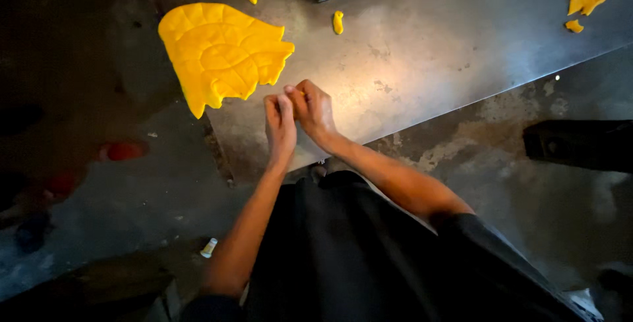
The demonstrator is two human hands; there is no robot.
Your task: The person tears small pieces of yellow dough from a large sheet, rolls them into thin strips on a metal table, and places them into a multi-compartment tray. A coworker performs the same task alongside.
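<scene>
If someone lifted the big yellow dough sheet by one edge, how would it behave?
The yellow dough sheet looks thin with pressed creases, so it would probably droop. Its ragged, torn edges suggest it tears easily. Lying flat on the metal table, it may cling rather than slide.

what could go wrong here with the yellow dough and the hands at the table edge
1. The big yellow scored dough sheet overhangs the steel table edge at its lower left, so it might sag, tear or slide off.
2. The left hand and right hand work a tiny yellow bit right above the table's near corner; it could drop to the dirty floor.
</scene>
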